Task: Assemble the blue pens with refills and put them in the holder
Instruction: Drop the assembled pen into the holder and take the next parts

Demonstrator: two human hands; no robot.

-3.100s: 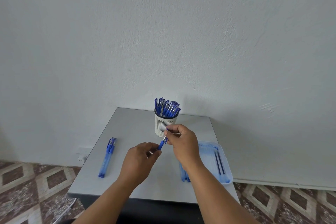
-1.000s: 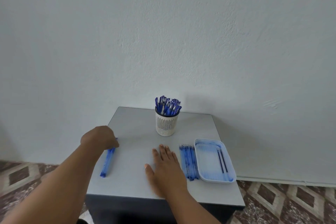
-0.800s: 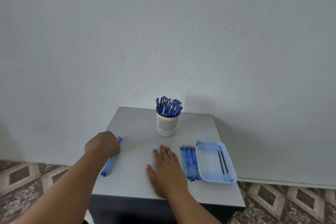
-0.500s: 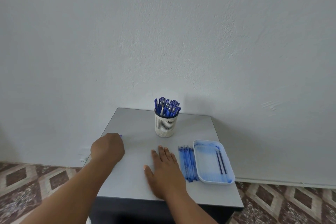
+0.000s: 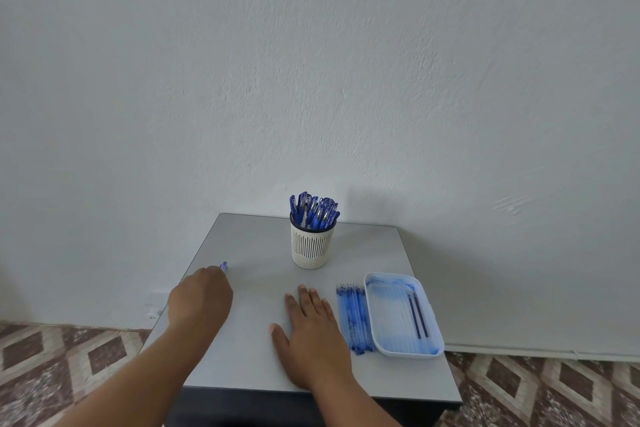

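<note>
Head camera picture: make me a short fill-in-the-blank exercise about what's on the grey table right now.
1. The white slotted holder full of blue pens stands at the ___ of the grey table.
2. The right hand lies ___ on the table.
3. The white plastic tray holds ___ dark refills.
4. The left hand covers a blue pen, showing only its ___.

Missing: back; flat; two; tip

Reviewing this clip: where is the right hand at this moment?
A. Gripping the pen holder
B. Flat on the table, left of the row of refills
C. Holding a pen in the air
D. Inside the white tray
B: the right hand lies palm down with straight fingers on the table, just left of the refills.
</note>
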